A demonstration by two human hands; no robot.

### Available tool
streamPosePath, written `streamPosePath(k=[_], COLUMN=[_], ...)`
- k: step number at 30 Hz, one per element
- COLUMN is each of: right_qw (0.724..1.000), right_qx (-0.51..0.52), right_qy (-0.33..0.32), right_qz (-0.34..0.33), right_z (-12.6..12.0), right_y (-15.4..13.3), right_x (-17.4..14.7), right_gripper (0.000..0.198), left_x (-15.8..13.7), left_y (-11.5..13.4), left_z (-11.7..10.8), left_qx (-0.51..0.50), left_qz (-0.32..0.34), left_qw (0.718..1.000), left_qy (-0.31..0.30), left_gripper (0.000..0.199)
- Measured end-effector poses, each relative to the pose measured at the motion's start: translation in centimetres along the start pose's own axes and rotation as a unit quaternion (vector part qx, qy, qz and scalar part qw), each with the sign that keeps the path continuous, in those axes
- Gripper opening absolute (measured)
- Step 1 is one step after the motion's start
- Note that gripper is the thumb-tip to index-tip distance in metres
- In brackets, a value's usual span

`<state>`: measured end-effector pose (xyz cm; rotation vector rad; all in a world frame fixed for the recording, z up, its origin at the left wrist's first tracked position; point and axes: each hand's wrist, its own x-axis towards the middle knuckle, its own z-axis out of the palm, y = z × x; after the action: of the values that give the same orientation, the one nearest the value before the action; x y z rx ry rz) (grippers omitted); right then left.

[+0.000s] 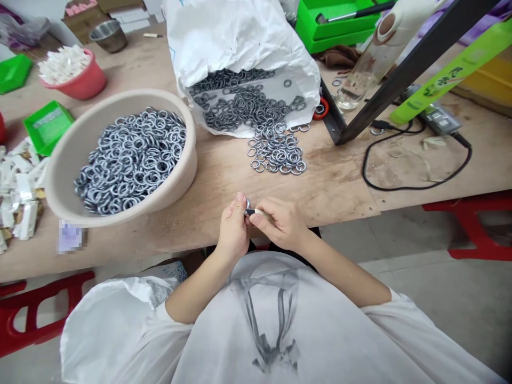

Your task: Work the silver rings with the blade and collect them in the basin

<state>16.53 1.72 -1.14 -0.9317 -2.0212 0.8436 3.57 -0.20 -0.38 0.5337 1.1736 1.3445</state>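
Just over the table's front edge, my left hand (234,228) is closed, thumb up, on a metal ring (247,203). My right hand (283,223) pinches a small tool with a dark end and a pale part (253,212), and its dark end meets the ring. The fingers cover most of the tool, so its exact kind does not show. Beyond my hands lies a loose pile of grey metal rings (280,152). It spills from the mouth of a white sack (240,42) lying on its side.
A large beige basin (188,170) full of rings stands at left. Behind it are a pink bowl (86,85) of white pieces and a green tray (48,127). At right, a dark metal frame (376,104), a bottle (360,80) and a black cable (366,170) occupy the table.
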Motion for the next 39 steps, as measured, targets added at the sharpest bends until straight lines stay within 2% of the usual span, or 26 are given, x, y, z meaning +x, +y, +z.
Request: streamPosePath(k=[6, 10, 13, 15, 20, 22, 24, 28, 31, 33, 35, 37, 39], right_qw=[0.999, 0.997, 0.988, 0.967, 0.931, 0.919, 0.918, 0.957, 0.985, 0.98, 0.965, 0.962, 0.972], right_qx=[-0.029, -0.017, -0.088, -0.171, -0.319, -0.345, -0.344, -0.243, -0.062, 0.066, 0.162, 0.198, 0.176], right_qy=[-0.024, -0.052, 0.011, 0.053, -0.026, -0.053, -0.05, -0.027, -0.098, -0.15, -0.172, -0.139, -0.059], right_qz=[0.006, 0.045, 0.123, 0.181, 0.176, 0.183, 0.189, 0.157, 0.125, 0.112, 0.114, 0.129, 0.145], right_z=[0.2, 0.2, -0.5, -1.0, -1.1, -0.8, -0.8, -1.7, -2.2, -2.1, -1.7, -1.2, -0.7], right_y=[-0.1, 0.3, 1.9, 3.2, 5.0, 5.2, 5.3, 4.6, 3.4, 2.6, 2.0, 1.6, 1.2], right_x=[0.1, 0.4, 1.9, 3.5, 8.0, 9.2, 9.6, 8.3, 6.6, 5.8, 5.3, 4.9, 4.4], right_gripper=[0.041, 0.042, 0.043, 0.043, 0.03, 0.03, 0.023, 0.016, 0.022, 0.03, 0.036, 0.04, 0.035], left_x=[0.2, 0.3, 0.0, -0.1, 0.9, 1.6, 2.2, 3.2, 3.5, 3.5, 3.2, 2.8, 2.4], left_y=[-0.1, 0.1, -0.2, -0.4, -0.4, 0.0, 0.4, 1.4, 1.7, 1.5, 1.0, 0.6, 0.4], left_z=[-0.1, -0.6, -1.4, -1.9, -3.3, -3.9, -4.5, -5.2, -4.8, -4.2, -3.6, -3.0, -2.5], left_qx=[0.012, 0.022, 0.04, 0.054, 0.059, 0.058, 0.067, 0.085, 0.096, 0.117, 0.138, 0.138, 0.113], left_qz=[-0.012, -0.021, 0.011, 0.024, -0.002, -0.001, 0.006, 0.026, 0.031, 0.011, -0.012, -0.02, -0.013], left_qw=[1.0, 0.999, 0.996, 0.993, 0.993, 0.994, 0.994, 0.994, 0.992, 0.986, 0.976, 0.973, 0.98], left_qy=[-0.007, -0.035, -0.083, -0.107, -0.104, -0.095, -0.089, -0.066, -0.07, -0.115, -0.168, -0.186, -0.163], left_gripper=[0.055, 0.055, 0.055, 0.054, 0.048, 0.048, 0.044, 0.043, 0.045, 0.046, 0.049, 0.051, 0.053])
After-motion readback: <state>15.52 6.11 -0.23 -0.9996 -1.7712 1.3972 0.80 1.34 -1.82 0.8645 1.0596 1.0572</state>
